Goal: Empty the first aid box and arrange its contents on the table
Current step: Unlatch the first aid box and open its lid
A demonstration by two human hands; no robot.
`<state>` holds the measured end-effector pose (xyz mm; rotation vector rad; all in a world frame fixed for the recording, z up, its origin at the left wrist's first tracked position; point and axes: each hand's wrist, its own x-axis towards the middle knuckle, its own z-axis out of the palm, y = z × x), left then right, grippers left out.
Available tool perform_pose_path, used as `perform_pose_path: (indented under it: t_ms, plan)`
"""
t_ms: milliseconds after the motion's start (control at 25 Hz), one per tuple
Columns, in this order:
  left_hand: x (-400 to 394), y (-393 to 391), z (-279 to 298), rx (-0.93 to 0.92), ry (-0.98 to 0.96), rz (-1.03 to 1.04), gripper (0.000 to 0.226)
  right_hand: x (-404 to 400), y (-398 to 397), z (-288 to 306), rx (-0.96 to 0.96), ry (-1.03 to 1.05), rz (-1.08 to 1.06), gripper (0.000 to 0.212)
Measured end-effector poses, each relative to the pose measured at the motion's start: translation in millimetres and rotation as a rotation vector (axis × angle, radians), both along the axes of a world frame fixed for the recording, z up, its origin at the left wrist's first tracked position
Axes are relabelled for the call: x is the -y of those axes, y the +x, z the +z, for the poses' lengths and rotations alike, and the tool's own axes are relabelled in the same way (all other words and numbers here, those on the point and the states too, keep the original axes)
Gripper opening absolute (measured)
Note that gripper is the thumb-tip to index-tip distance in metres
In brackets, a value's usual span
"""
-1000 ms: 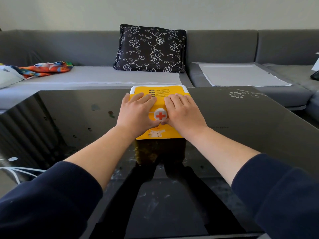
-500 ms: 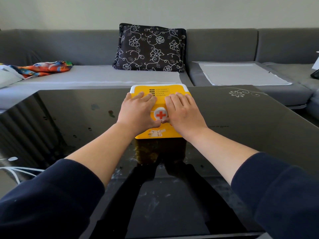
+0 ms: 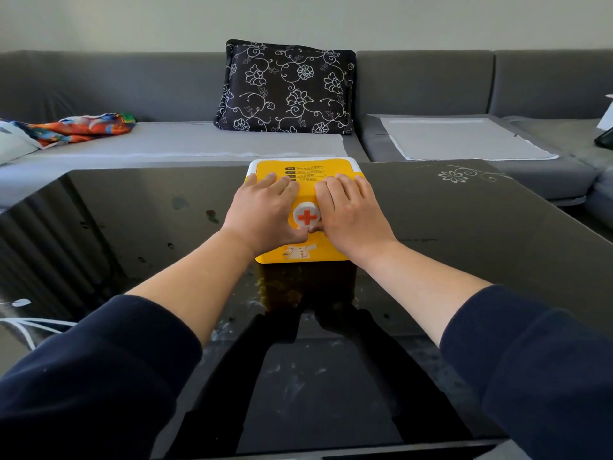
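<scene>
The yellow first aid box (image 3: pixel 303 169) with a white rim stands shut on the black glass table (image 3: pixel 464 227), in the middle near the far edge. A round white latch with a red cross (image 3: pixel 307 215) sits on its lid. My left hand (image 3: pixel 262 210) lies flat on the left half of the lid, and my right hand (image 3: pixel 351 210) lies on the right half. Both thumbs meet at the lower edge of the latch. The box's contents are hidden.
A grey sofa (image 3: pixel 132 84) runs behind the table, with a black floral cushion (image 3: pixel 285 88) and a colourful cloth (image 3: pixel 86 127) on it. White cables (image 3: pixel 30 323) lie at the left. The glass shows reflections and smudges.
My thumbs have drawn in under the round latch. The box and both hands otherwise stay where they were.
</scene>
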<state>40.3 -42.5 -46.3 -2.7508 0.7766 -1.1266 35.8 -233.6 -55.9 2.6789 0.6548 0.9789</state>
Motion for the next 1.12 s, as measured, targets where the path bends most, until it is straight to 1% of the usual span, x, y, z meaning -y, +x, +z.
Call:
perform_pose_path:
  t_ms: [280, 400, 480, 560, 680, 800, 880, 1000, 1080, 1120]
  plan:
    - [-3.3, 3.3, 2.2, 0.044, 0.062, -0.056, 0.061, 3.8, 9.4, -9.4, 0.179, 0.010, 0.057, 0.037]
    - [-2.2, -0.3, 5.6, 0.068, -0.032, -0.081, 0.047, 6.9, 12.8, -7.0, 0.201, 0.083, 0.146, 0.044]
    - [-2.7, -1.9, 7.2, 0.072, -0.086, -0.100, 0.040, 10.0, 15.2, -3.9, 0.196, 0.119, 0.200, 0.052]
    - [-3.8, -2.4, 6.0, 0.057, -0.102, -0.101, 0.039, 12.2, 15.7, -3.9, 0.183, 0.134, 0.223, 0.055]
    - [-5.1, -2.4, 2.3, 0.058, -0.138, -0.113, 0.044, 14.7, 16.1, -6.9, 0.160, 0.158, 0.277, 0.052]
    - [-9.3, -3.2, -2.6, 0.076, -0.183, -0.193, 0.046, 20.1, 15.9, -10.8, 0.137, 0.219, 0.385, 0.050]
    - [-11.9, -5.1, -5.3, 0.054, -0.216, -0.253, 0.046, 22.6, 14.1, -12.2, 0.099, 0.264, 0.447, 0.049]
    - [-10.7, -9.6, -8.1, -0.006, -0.272, -0.292, 0.038, 23.2, 9.9, -12.2, 0.042, 0.324, 0.504, 0.038]
    - [-11.4, -12.0, -10.5, -0.012, -0.272, -0.314, 0.033, 21.9, 6.6, -13.4, 0.019, 0.327, 0.539, 0.026]
    - [-12.2, -13.9, -12.0, -0.015, -0.273, -0.322, 0.034, 22.0, 4.5, -14.5, 0.015, 0.316, 0.559, 0.022]
